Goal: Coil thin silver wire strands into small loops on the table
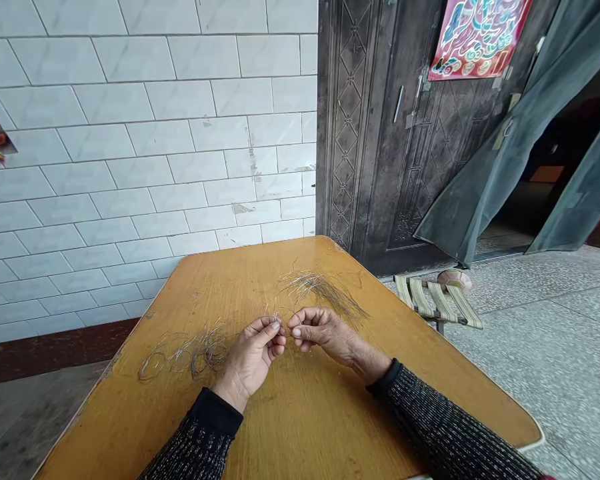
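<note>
Over the middle of the wooden table (300, 407), my left hand (253, 350) pinches thin wire between thumb and forefinger, with fine ends sticking up above the fingertips. Close on its right, my right hand (323, 333) is closed too, its thumb and forefinger pinching a thin strand of wire that bends near the fingertips. The two sets of fingertips are almost touching. Beyond my right hand lies a bundle of loose, mostly straight wires (330, 292). To the left of my left hand several coiled wire loops (207, 350) rest on the tabletop.
A white tiled wall (180, 147) stands behind the table on the left. Further right are a dark carved door (360, 133), a grey-green curtain (490, 173) and a low stool with striped straps (437, 300) on the speckled floor (540, 333).
</note>
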Available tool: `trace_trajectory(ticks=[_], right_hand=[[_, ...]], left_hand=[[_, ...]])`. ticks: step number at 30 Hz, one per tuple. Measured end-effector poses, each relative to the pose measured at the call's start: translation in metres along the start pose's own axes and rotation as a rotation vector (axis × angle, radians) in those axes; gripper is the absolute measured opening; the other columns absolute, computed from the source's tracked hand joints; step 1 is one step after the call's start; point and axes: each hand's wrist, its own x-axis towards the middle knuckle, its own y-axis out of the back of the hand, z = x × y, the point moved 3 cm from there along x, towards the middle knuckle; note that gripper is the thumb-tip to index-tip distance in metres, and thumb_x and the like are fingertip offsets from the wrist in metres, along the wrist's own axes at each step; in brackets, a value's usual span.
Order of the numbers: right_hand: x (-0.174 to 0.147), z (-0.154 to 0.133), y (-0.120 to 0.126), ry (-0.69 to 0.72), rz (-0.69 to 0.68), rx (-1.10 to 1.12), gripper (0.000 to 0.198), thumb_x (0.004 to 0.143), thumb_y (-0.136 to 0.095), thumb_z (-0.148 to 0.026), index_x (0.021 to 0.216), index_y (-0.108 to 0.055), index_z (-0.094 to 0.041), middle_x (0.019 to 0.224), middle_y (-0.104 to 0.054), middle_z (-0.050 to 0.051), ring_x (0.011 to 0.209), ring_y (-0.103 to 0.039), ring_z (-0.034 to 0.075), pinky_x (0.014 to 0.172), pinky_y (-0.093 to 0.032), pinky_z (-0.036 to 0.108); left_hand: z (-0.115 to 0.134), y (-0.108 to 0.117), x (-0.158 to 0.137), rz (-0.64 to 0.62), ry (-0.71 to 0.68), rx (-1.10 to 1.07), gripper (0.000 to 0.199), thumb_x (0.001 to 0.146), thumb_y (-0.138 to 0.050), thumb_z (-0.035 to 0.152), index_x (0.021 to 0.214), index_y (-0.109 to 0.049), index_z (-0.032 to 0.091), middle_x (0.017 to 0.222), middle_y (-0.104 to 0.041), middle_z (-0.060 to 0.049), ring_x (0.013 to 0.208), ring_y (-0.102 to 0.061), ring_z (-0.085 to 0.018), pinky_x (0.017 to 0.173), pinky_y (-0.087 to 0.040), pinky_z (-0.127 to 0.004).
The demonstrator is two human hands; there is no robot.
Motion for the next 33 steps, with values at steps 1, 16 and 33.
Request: trace_trajectory(ticks=[1, 16, 33], right_hand=[[0.0, 0.0, 0.0, -0.001, 0.014, 0.008, 0.027, 0.057, -0.077, -0.032, 0.072, -0.064, -0.014, 0.057, -0.063, -0.002, 0.05, -0.056, 0.006, 0.048, -0.044, 0.018], [-0.003, -0.009, 0.0, 0.095, -0.001, -0.176, 0.046, 0.066, -0.069, -0.037, 0.106, -0.056, -0.018, 0.066, -0.059, -0.003, 0.057, -0.055, 0.008, 0.048, -0.041, 0.019], [-0.003, -0.008, 0.001, 0.125, -0.021, -0.344, 0.04, 0.077, -0.055, -0.04, 0.105, -0.061, -0.012, 0.053, -0.055, -0.003, 0.046, -0.05, 0.006, 0.046, -0.04, 0.02]], left_hand=[[0.0, 0.0, 0.0, -0.005, 0.0, -0.004, 0.019, 0.059, -0.076, 0.017, 0.071, -0.062, 0.012, 0.062, -0.063, 0.0, 0.054, -0.057, -0.007, 0.047, -0.045, -0.015], [0.002, 0.002, 0.002, 0.029, -0.026, 0.07, 0.025, 0.054, -0.079, 0.023, 0.069, -0.062, 0.013, 0.062, -0.061, 0.001, 0.051, -0.054, -0.006, 0.046, -0.041, -0.015], [0.001, -0.004, -0.003, -0.002, -0.071, 0.272, 0.017, 0.064, -0.071, 0.028, 0.066, -0.061, 0.014, 0.061, -0.059, 0.0, 0.051, -0.05, -0.007, 0.051, -0.038, -0.021]])
